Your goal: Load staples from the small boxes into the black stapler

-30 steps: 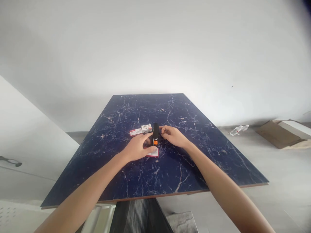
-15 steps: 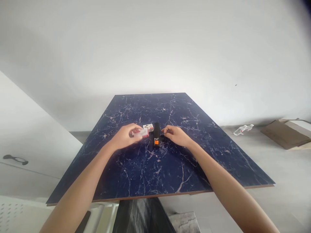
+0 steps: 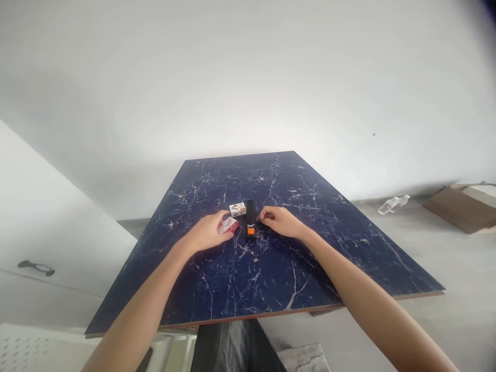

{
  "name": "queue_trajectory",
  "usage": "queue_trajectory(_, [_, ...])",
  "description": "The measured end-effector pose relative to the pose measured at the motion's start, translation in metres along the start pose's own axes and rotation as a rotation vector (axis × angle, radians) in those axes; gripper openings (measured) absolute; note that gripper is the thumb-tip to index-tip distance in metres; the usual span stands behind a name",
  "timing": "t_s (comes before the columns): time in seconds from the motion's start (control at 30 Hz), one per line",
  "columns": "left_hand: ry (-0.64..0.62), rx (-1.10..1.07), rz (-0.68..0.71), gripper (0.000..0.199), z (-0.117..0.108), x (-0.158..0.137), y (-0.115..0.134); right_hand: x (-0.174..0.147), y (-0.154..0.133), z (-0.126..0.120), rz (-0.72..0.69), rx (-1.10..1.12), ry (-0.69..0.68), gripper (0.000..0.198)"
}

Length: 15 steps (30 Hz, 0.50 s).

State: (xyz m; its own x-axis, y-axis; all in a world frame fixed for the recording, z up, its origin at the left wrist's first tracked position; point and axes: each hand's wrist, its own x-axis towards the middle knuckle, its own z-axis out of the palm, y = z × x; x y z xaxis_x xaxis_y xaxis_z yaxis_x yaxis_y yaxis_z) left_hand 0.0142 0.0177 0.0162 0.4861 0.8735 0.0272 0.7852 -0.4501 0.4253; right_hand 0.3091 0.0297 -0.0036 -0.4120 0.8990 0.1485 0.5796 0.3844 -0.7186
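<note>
My left hand [image 3: 209, 231] is closed around a small red-and-white box [image 3: 228, 225], fingers on its far side and thumb on its near side. Just behind that sits a second small box, white with dark and red print [image 3: 237, 208], on the table. To the right of both boxes lies a long black stapler [image 3: 251, 219] with an orange patch at its near end. My right hand [image 3: 281, 220] is pinched close to the stapler's right side. A small dark thing shows at its fingertips, too small to make out.
Everything rests on a dark blue marbled tabletop [image 3: 256, 279]. Behind it rises a white wall [image 3: 248, 77]. On the floor to the right are a plastic bottle [image 3: 392, 204] and a cardboard box [image 3: 461, 209]. A cabinet door with a dark handle [image 3: 36, 267] stands at the left.
My left hand has brought the red-and-white box down and slightly nearer, beside the stapler. My right hand stays pinched at the stapler's right side. The whole view has shifted slightly.
</note>
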Motion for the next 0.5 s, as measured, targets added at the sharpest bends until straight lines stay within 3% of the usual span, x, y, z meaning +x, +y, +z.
queue_trajectory(0.17, [-0.019, 0.048, 0.064, 0.089, 0.009, -0.008, 0.024, 0.0, -0.002, -0.001, -0.014, -0.025, 0.011, 0.01])
queue_trajectory(0.3, [-0.086, -0.113, 0.202, 0.086, -0.003, -0.008, 0.011, -0.001, -0.004, -0.001, -0.001, -0.028, -0.005, 0.011])
queue_trajectory(0.5, [-0.111, -0.234, 0.144, 0.074, 0.002, 0.002, 0.0, 0.0, -0.003, 0.001, -0.018, -0.036, -0.007, 0.011])
